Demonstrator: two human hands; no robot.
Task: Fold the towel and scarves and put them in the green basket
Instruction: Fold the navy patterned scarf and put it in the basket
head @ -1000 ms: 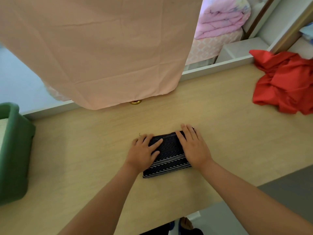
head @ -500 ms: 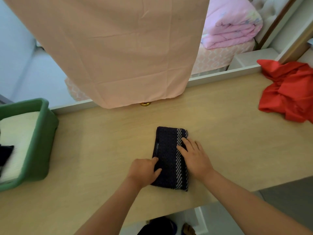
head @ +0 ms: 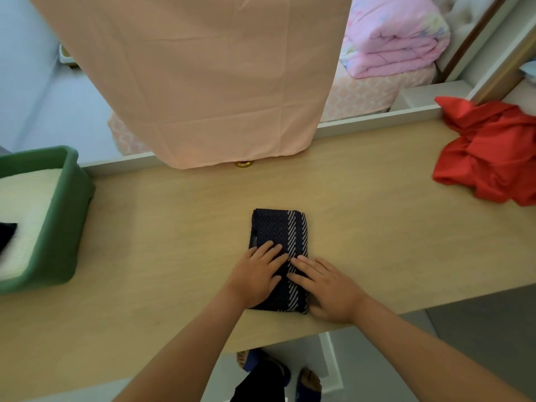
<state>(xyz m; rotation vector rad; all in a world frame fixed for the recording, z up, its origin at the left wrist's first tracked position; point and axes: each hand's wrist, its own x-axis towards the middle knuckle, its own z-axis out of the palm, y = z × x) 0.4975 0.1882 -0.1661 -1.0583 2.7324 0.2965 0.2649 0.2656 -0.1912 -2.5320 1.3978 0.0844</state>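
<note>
Dark scarf (head: 278, 227), folded narrow, lies mid-table (head: 174, 227), near the front edge. Left hand (head: 258, 274) and right hand (head: 327, 288) press its near half; each grip wide and flat, holding nothing.

Risk: lifting by 1 layer would likely let the folds fall open before the green basket (head: 72, 198), well apart at left. Red scarf (head: 493, 152) lies unfolded, far right.
</note>
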